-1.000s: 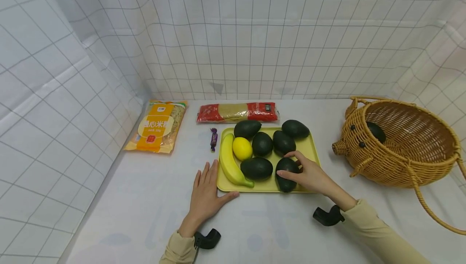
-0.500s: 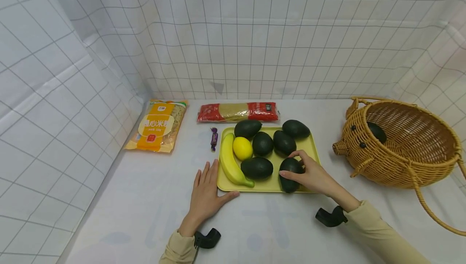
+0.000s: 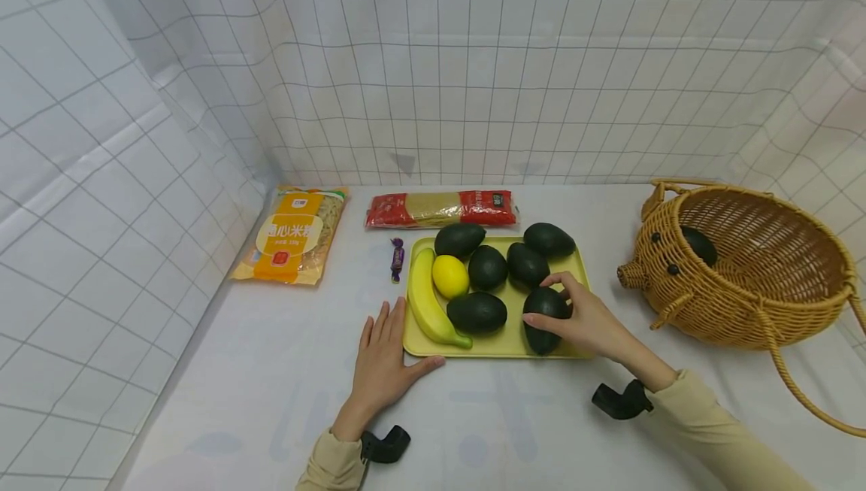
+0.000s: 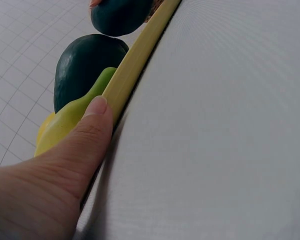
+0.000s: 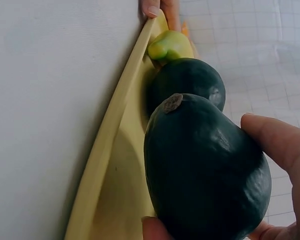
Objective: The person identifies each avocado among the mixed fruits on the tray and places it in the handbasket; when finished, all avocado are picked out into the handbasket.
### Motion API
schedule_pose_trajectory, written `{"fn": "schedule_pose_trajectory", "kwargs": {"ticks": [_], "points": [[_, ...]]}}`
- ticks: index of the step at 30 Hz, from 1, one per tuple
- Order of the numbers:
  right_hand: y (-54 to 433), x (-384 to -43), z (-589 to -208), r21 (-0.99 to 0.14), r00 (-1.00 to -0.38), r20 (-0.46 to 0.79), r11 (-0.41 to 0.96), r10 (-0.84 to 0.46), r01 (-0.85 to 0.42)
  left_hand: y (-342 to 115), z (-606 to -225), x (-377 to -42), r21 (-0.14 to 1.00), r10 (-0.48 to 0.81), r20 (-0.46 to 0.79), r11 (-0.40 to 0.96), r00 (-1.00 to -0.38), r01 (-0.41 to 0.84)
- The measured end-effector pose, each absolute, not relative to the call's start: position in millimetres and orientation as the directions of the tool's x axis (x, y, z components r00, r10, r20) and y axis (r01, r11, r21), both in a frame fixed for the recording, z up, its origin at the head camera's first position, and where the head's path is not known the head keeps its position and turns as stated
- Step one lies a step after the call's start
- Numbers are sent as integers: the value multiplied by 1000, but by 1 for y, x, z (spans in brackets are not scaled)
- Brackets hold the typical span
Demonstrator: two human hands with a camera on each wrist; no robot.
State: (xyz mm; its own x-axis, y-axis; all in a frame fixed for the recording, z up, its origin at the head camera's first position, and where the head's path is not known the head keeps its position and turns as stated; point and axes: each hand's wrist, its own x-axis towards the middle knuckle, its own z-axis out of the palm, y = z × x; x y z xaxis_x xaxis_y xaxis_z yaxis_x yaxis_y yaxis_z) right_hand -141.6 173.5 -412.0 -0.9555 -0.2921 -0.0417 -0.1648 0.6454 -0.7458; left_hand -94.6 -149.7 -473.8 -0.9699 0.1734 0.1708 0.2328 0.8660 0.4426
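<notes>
My right hand (image 3: 590,323) pinches a dark green avocado (image 3: 543,319) between thumb and fingers over the right front part of the yellow tray (image 3: 501,348). In the right wrist view that avocado (image 5: 205,170) shows its brown stem end, with the tray floor visible beneath it. My left hand (image 3: 384,363) lies with straight fingers along the tray's left front corner, its thumb at the front rim beside the banana (image 3: 428,303). Also on the tray are a lemon (image 3: 450,276), another avocado (image 3: 476,313) at the front and several more avocados behind it.
A pig-shaped wicker basket (image 3: 717,318) with one avocado (image 3: 700,245) inside stands at the right, its rope-like handle trailing forward. Behind the tray lies a red noodle packet (image 3: 442,209). A purple wrapped candy (image 3: 397,260) and an orange pasta bag (image 3: 292,235) are at the left.
My right hand has shifted a little right and away from me, carrying the avocado with it. The left hand stays in place on the tray corner.
</notes>
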Motion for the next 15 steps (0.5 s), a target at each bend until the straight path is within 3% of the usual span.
{"fn": "schedule_pose_trajectory", "kwargs": {"ticks": [15], "points": [[172,-146,-401,-749,-952,39,622,-302,-228,-150,-474,-95,445,177,171,864,-969,236]]}}
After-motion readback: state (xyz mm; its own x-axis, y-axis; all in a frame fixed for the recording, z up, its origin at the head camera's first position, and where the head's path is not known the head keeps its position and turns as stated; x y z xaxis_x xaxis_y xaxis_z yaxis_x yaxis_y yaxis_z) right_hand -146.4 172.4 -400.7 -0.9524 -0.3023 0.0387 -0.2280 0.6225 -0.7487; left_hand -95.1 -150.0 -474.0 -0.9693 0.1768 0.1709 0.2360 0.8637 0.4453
